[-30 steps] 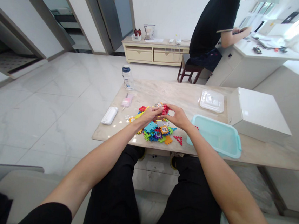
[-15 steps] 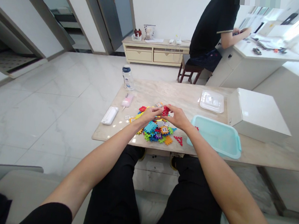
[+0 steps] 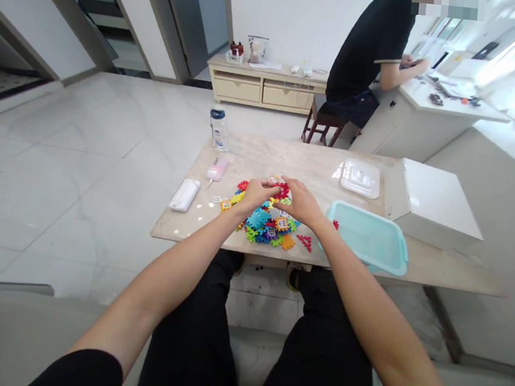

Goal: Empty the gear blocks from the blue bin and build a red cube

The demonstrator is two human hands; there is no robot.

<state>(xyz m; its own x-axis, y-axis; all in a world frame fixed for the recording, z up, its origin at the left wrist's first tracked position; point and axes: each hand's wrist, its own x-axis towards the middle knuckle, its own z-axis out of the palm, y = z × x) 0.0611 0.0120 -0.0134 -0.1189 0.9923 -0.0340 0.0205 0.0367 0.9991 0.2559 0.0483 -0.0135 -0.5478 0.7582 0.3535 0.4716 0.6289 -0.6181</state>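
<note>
A heap of colourful interlocking plastic tiles [image 3: 267, 225] lies on the low marble table [image 3: 261, 157] in front of me. Both hands meet just above the heap. My left hand [image 3: 256, 193] and my right hand [image 3: 299, 200] each pinch a red tile piece [image 3: 282, 190] held between them, fingers closed on it. A few loose red tiles [image 3: 304, 241] lie at the heap's right edge, beside the teal plastic bin [image 3: 369, 237].
A clear lid [image 3: 361, 178] and a white box [image 3: 429, 203] sit at the table's right. A water bottle [image 3: 218, 130], a pink item [image 3: 218, 170] and a white case [image 3: 184, 194] lie to the left. Another person sits at a white desk [image 3: 433, 113] behind.
My hands stay together on the red piece over the heap. The view has shifted slightly as my head turned and tilted; the table things sit where they were.
</note>
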